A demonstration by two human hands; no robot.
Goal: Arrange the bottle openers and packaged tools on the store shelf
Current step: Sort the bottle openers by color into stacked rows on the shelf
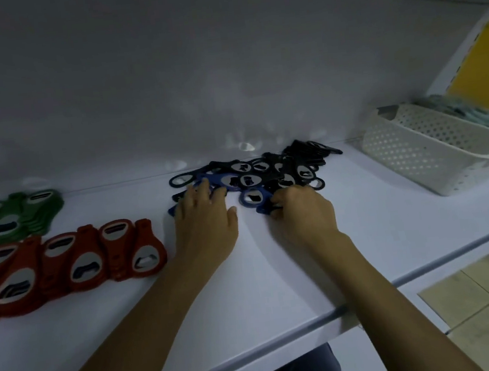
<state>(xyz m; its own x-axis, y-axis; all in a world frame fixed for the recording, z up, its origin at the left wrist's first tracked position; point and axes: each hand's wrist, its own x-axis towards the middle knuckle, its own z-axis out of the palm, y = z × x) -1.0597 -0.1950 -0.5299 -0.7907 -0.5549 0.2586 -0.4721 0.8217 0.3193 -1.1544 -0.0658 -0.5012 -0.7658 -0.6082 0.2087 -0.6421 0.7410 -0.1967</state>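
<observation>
Shelf (277, 273): white, sorting partly done.

Basket (410, 154): white, perforated, far right. Its pale teal contents are too blurred to name, so I cannot tell whether these are the packaged tools.

Red openers (72, 263): near left, overlapped in a tidy row. Judged finished.

Green openers (12, 216): far left, behind the red row, likewise grouped. Judged finished.

Mixed heap (266, 173): blue and black openers tangled together at the centre, far side, against the back panel. Not yet sorted, and this looks like the bulk of what is left. No blue or black row is laid out yet.

Left grip (202, 217): fingers straight and spread, lying flat on the blue pieces at the heap's left near edge. It presses them and does not enclose them.

Right grip (301, 209): fingers curled under, apparently pinching the handle end of a blue opener (253, 196) at the heap's near edge. The fingertips are hidden by the knuckles.

The blue opener's ring end points left, just beside the left grip's thumb, and it touches the heap on its far side.
</observation>
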